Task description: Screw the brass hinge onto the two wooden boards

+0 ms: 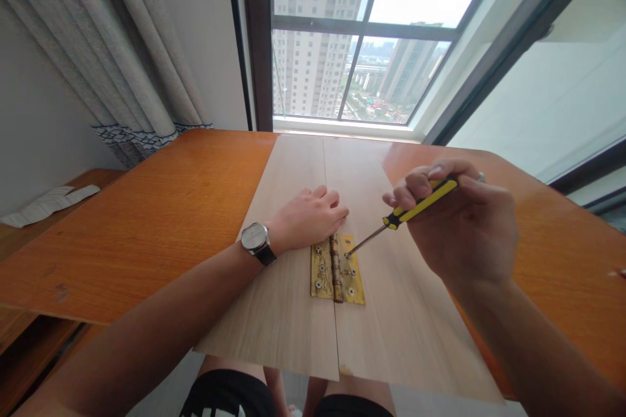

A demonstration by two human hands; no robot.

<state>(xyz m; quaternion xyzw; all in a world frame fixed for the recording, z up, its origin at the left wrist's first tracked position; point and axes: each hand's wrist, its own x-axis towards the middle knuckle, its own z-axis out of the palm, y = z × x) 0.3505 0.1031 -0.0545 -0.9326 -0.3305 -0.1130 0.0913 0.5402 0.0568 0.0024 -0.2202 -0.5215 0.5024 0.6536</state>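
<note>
A worn brass-coloured hinge (335,270) lies across the seam between two pale wood boards, with several screws in its leaves. My right hand (464,221) grips a screwdriver (423,203) with a yellow and black handle. The tool slants down to the left, and its tip meets a screw (347,255) at the upper part of the hinge's right leaf. My left hand (310,216), a watch on its wrist, rests on the left board (274,313) just above the hinge. Its fingers are curled in and reach over the seam to the right board (391,313); whatever they may hold is hidden.
Beneath the boards is an orange-brown wooden table (195,195); they overhang its near edge, above my legs. A window (362,39) stands behind the table. At the left are a grey curtain (122,45) and some pale strips (51,202) on a lower surface.
</note>
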